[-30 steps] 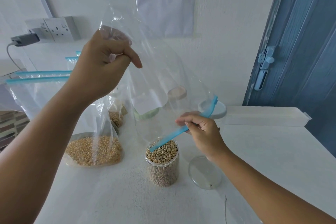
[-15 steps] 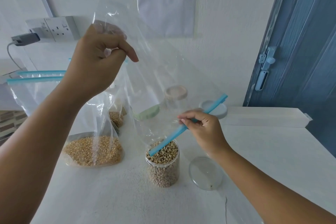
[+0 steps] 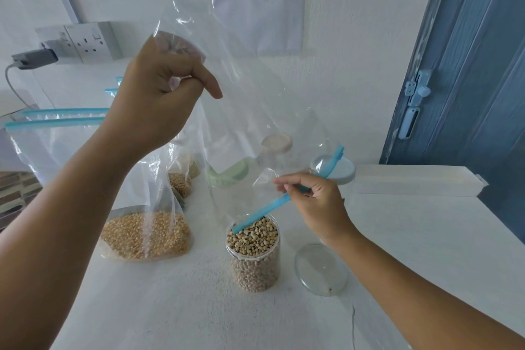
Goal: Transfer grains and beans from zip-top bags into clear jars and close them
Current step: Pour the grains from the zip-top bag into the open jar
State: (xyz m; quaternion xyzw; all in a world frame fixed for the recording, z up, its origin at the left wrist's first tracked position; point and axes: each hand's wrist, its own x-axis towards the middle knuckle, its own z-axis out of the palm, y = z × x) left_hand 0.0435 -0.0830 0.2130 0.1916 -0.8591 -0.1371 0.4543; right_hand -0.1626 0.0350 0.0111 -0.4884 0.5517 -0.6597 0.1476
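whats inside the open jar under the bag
The jar is filled nearly to its rim with black-eyed beans; the bag's blue zip strip covers a few at the back.

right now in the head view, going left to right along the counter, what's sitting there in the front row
bag of yellow grain → open jar of beans → clear lid, lying flat beside the jar.

White wall [image 3: 341, 37], blue door [image 3: 468, 94], wall socket [image 3: 88, 41], white table [image 3: 426, 236]
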